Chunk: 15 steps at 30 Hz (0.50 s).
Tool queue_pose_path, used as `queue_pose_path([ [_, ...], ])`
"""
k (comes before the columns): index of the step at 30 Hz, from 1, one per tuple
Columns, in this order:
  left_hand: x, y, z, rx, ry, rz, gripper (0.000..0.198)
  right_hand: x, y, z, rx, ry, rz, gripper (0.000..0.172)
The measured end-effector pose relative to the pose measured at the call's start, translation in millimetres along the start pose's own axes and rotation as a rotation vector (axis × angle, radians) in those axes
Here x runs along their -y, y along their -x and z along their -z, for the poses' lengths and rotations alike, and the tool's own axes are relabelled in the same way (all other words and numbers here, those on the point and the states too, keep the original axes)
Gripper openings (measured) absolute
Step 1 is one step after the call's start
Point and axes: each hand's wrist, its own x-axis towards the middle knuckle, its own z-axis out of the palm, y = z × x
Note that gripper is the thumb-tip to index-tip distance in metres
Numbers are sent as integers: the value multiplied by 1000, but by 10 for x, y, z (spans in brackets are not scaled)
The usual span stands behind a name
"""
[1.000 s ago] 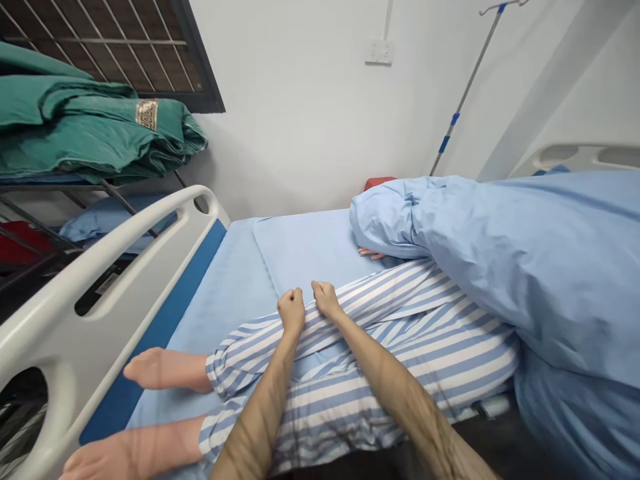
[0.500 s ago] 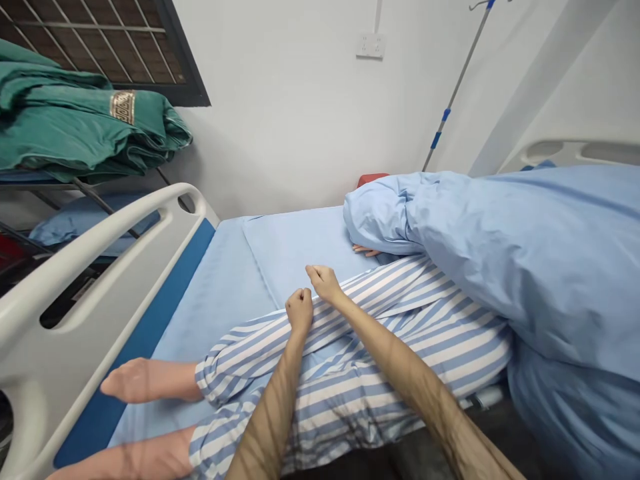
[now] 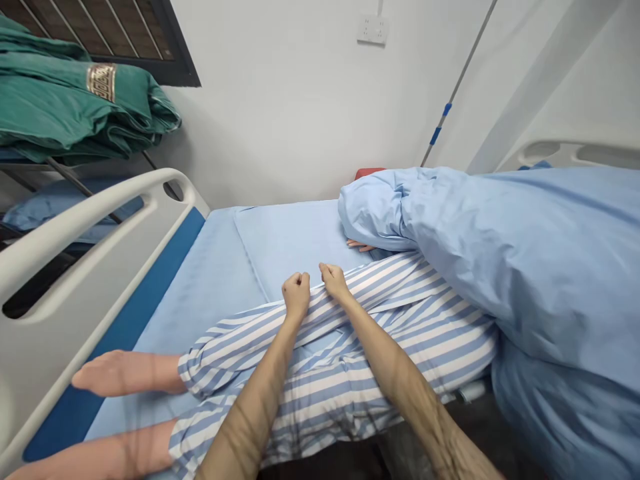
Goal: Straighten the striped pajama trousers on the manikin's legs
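Note:
A figure in blue-and-white striped trousers (image 3: 350, 360) lies on a hospital bed, its bare feet (image 3: 115, 373) toward the footboard. My left hand (image 3: 297, 295) is a closed fist resting on the upper striped leg. Right beside it, my right hand (image 3: 334, 281) is also fisted, pressed on the same leg a little farther up. Nothing shows inside either fist. A light blue duvet (image 3: 500, 240) covers the figure's upper body, with one of its hands (image 3: 360, 246) peeking out beneath it.
The white and blue footboard (image 3: 90, 253) runs along the left. A light blue sheet (image 3: 280, 240) covers the mattress. Green folded cloths (image 3: 75, 107) lie on a rack at the upper left. An IV pole (image 3: 450, 93) and a wall socket (image 3: 373, 30) stand behind the bed.
Both fists have shifted slightly on the striped leg: the left one dropped back and then moved up level with the right again. The view has drifted right.

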Motion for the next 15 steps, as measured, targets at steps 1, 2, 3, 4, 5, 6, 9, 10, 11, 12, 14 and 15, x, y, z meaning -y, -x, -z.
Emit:
queue_pose_path([
  [1, -39, -15, -62, -17, 46, 1, 37, 2, -7, -1, -5, -6, -2, 47],
  [2, -66, -17, -127, -26, 70, 9, 37, 4, -12, -3, -8, -12, -2, 47],
  [3, -78, -7, -190, -22, 61, 17, 37, 7, -14, -4, -10, -17, -4, 47],
  [4, -77, 16, -247, -16, 17, 25, 37, 18, -11, -2, -16, -18, -6, 46],
  [5, -65, 47, -294, -7, -56, 32, 36, 38, -4, 4, -28, -11, -6, 46],
  [6, -44, 82, -327, 4, -140, 36, 34, 72, 10, 18, -44, 11, 2, 45],
  [9, 26, 158, -350, 65, -303, 24, 35, 236, 78, 112, -106, 142, 119, 44],
  [10, 45, 168, -341, 93, -311, 15, 36, 293, 102, 159, -122, 192, 180, 43],
  [11, 60, 172, -330, 119, -305, 5, 37, 336, 122, 208, -137, 238, 234, 42],
  [12, 71, 171, -321, 132, -292, -1, 37, 359, 138, 254, -152, 279, 272, 42],
  [14, 82, 164, -317, 127, -258, -2, 38, 336, 151, 318, -180, 351, 272, 41],
  [15, 81, 160, -318, 127, -240, 0, 38, 294, 150, 332, -177, 389, 239, 42],
])
